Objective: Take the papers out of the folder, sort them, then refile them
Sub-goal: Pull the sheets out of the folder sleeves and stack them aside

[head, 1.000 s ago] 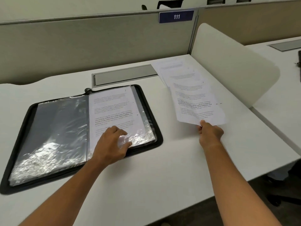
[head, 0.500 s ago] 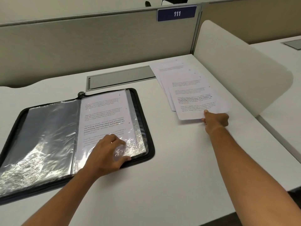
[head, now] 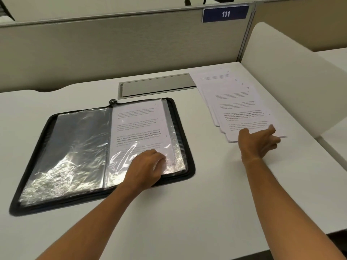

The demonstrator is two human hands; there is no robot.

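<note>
A black zip folder (head: pixel 189 151) lies open on the white desk, its clear plastic sleeves spread flat. A printed sheet (head: pixel 139 126) sits in the right-hand sleeve. My left hand (head: pixel 148 169) rests on the lower part of that sleeve with fingers bent over the plastic. To the right, several printed papers (head: pixel 232 102) lie fanned in a loose pile on the desk. My right hand (head: pixel 257 141) hovers just at the near edge of the pile, fingers spread and blurred, holding nothing.
A white curved divider panel (head: pixel 293 76) stands right of the pile. A grey cable cover (head: pixel 157 85) is set in the desk behind the folder. A beige partition with a blue "111" sign (head: pixel 225 14) closes the back. The desk edge (head: pixel 206 246) runs near me.
My right hand carried a sheet to the pile, laid it on top and let go, its fingers now spread. The left hand stayed on the sleeve.
</note>
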